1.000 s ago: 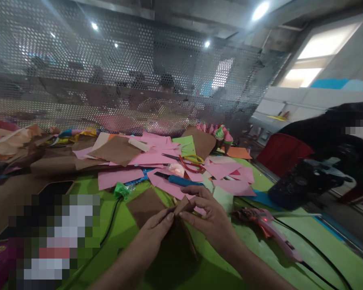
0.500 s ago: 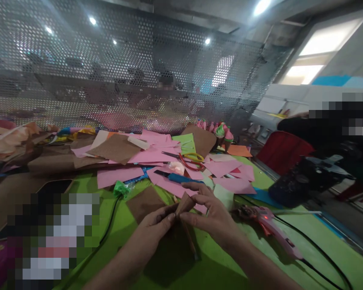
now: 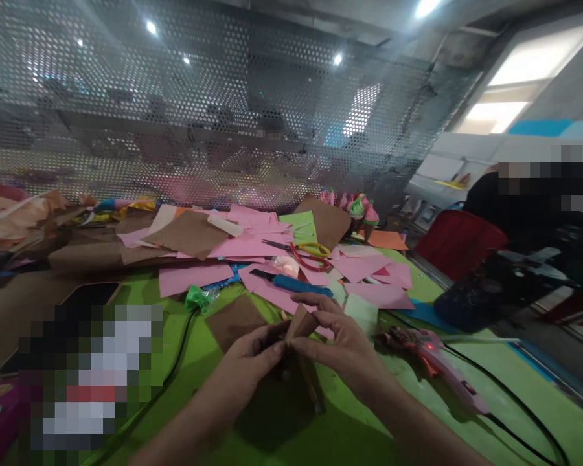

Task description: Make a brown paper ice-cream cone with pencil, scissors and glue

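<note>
Between both hands is a small folded piece of brown paper, its upper corner pointing up. My left hand pinches its lower left edge, and my right hand grips it from the right with thumb and fingers. Below them on the green table lies a thin stick-like item, partly in shadow. A brown paper square lies flat just left of my hands. Beyond my right fingers is a blue-handled knife on pink paper. To the right rests a pink glue gun with a red light lit.
Red and yellow scissors lie on heaped pink paper. Paper ice-cream cones stand at the back. A black cable runs at left, near a phone. A person in dark clothes sits at right by a red chair.
The view has shifted slightly. My fingers have moved a little on the brown paper, which now shows a wider folded face; both hands keep hold of it.
</note>
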### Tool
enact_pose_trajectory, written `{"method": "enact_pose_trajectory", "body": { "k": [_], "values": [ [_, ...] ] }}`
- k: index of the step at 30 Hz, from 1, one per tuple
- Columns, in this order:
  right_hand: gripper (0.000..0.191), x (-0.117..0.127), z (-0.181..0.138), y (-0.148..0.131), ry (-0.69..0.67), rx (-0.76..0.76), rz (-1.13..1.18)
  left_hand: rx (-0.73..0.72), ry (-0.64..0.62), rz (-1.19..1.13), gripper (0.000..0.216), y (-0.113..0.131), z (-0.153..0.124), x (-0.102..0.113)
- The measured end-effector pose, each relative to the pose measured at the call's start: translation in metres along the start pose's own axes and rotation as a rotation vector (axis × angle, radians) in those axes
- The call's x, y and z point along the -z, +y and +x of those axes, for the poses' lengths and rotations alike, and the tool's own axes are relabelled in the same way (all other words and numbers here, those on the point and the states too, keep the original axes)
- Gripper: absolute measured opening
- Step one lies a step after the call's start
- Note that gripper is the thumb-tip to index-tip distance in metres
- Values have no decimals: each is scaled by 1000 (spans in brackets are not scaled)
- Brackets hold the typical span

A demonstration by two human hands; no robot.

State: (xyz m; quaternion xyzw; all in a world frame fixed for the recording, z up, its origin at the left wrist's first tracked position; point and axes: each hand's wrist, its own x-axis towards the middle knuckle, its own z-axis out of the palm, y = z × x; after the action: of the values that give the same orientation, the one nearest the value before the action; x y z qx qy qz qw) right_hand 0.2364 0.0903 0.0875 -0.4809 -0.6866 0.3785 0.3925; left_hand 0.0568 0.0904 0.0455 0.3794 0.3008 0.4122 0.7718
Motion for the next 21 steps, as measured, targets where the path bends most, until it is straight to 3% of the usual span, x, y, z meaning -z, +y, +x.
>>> {"method": "enact_pose_trajectory", "body": {
  "k": [5,11,14,21],
  "values": [
    [17,-1,2,-3,31,-7,-33,17,18,59,48,2,-1,-1],
    [21,-3,2,-6,19,-27,-71,-90,-57,283,35,5,-4,-2],
    [22,-4,1,-5,-1,-37,-49,-114,-28,351,33,2,-3,-1],
    [22,-3,0,-3,20,-60,-24,-119,-42,221,33,1,1,-2]
  ]
}}
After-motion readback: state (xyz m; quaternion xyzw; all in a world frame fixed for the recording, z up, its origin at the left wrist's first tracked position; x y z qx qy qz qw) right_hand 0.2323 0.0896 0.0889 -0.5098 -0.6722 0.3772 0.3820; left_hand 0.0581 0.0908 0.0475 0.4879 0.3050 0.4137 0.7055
